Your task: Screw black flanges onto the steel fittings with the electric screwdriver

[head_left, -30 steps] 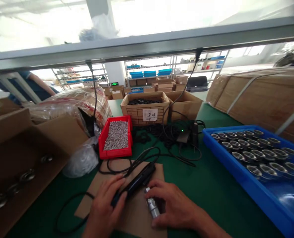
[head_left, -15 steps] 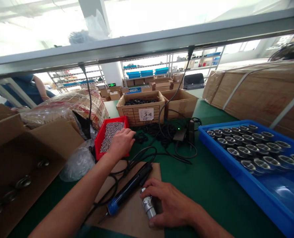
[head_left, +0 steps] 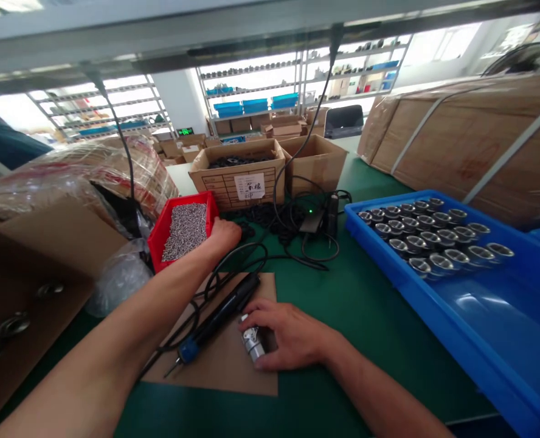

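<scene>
My left hand (head_left: 223, 236) reaches forward to the near right corner of a red bin (head_left: 158, 234) full of small silver screws (head_left: 184, 229). Its fingers curl down at the bin's edge, and what they hold is hidden. My right hand (head_left: 288, 334) rests on a brown cardboard sheet (head_left: 227, 362), closed around a small silver metal part (head_left: 252, 342). A black electric screwdriver with a blue tip (head_left: 219, 316) lies on the cardboard just left of that hand, untouched, its cable looping away behind it.
A blue tray (head_left: 438, 304) with rows of metal cups (head_left: 434, 237) fills the right. Open cardboard boxes stand at the left (head_left: 28, 274) and back (head_left: 238, 173). Black cables and a power adapter (head_left: 313, 222) lie on the green mat. A plastic-wrapped bundle (head_left: 92, 173) sits at the left.
My left hand let go of the screwdriver and reached out to the red screw bin. The screwdriver now lies on the cardboard. My right hand stayed on the metal part.
</scene>
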